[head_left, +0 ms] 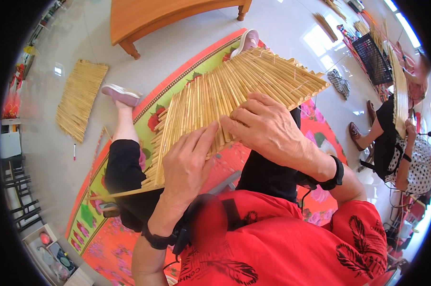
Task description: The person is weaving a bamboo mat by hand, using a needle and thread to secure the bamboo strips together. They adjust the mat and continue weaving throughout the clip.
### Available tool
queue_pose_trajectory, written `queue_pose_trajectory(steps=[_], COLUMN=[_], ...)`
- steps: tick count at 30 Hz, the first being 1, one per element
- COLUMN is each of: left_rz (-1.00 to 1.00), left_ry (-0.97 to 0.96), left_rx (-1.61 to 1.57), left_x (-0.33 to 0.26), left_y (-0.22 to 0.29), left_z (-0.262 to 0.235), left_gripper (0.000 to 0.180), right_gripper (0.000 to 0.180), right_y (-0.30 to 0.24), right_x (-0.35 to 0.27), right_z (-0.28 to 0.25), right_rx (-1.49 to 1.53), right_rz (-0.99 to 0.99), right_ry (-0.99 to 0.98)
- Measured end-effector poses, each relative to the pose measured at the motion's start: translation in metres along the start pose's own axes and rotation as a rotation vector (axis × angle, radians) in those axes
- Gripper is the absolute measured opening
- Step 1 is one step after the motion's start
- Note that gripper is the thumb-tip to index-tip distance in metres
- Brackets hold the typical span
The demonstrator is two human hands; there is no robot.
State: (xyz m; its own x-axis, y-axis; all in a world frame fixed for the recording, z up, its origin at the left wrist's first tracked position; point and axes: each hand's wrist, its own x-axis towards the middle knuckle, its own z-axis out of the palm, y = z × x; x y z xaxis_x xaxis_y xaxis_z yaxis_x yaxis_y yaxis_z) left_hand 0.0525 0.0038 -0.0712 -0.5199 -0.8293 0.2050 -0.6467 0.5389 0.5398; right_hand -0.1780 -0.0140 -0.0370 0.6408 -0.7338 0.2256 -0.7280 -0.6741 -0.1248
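Note:
A mat of straw-coloured plant stalks (220, 95), laid side by side and joined with thin thread, spreads across my lap and slants up to the right. My left hand (189, 157) is closed at its near edge, thumb and fingers pressed on the stalk ends. Close by on the right, my right hand (268, 124) grips the same edge with bent fingers. Whatever is pinched between the fingertips is hidden. At the mat's left side the stalk ends are uneven. One long stalk (125, 193) sticks out to the left below my left wrist.
A second stalk mat (82, 97) lies on the tiled floor at left, with a pen (74, 151) near it. Under me is a floral rug (115, 233). An orange wooden table (172, 19) stands ahead. At right, another person (415, 157) holds a stalk mat (399, 95) beside a black crate (371, 59).

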Motion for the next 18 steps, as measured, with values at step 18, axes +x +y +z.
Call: queue_pose_trajectory(steps=[18], left_rz=[0.004], left_ry=[-0.093], left_rx=[-0.312], left_x=[0.000], left_y=[-0.002], left_z=[0.028], left_gripper=[0.067], right_gripper=[0.027], right_y=[0.007], right_x=[-0.032], right_z=[0.026], right_rx=[0.047], right_rz=[-0.153], right_ry=[0.145])
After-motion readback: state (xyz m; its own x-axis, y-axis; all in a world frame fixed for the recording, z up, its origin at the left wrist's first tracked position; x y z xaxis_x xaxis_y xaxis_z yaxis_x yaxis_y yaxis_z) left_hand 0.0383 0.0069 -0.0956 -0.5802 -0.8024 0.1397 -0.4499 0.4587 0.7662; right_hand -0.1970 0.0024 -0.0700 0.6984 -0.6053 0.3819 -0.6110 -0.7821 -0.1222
